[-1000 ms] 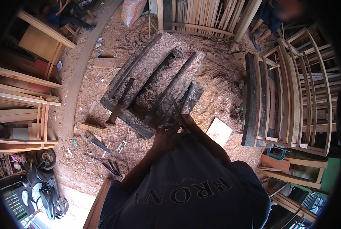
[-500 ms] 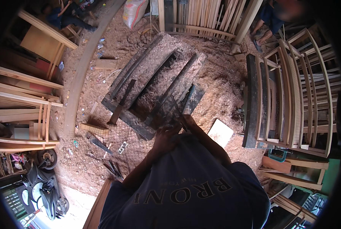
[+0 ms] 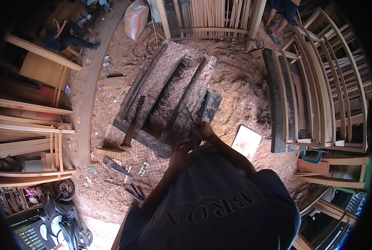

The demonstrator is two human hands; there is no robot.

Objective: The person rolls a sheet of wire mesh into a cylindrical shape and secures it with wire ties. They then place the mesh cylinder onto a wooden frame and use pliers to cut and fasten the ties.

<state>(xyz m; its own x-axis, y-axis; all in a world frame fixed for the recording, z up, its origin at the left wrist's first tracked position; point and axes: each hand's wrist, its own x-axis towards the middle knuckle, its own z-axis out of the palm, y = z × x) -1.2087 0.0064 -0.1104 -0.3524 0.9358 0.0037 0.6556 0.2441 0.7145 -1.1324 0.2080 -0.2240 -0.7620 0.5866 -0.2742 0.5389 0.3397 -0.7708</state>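
In front of me stands a low dark wooden bench (image 3: 142, 137) with raised rails, strewn with shavings. At its near right part, my right hand (image 3: 203, 131) is closed around the lower end of a long thin dark tool (image 3: 188, 113). The tool slants away to the far left; its exact kind is unclear. My left hand (image 3: 181, 152) is at the bench's near edge, beside my right hand, with its fingers lost in shadow. A dark, narrow tapered piece (image 3: 134, 121) lies across the bench's left side.
Wooden frames (image 3: 315, 91) stand at the right, with a teal clamp (image 3: 313, 156) below them. A pale board (image 3: 246, 141) lies on shavings. Stacked timber (image 3: 32, 121) and a motorcycle (image 3: 61, 218) are at left. A sack (image 3: 136, 20) and two people are farther off.
The whole view has shifted a little, with the left-side timber and motorcycle moving inward. Both hands stay at the near edge of the bench, and the right still holds the thin tool.
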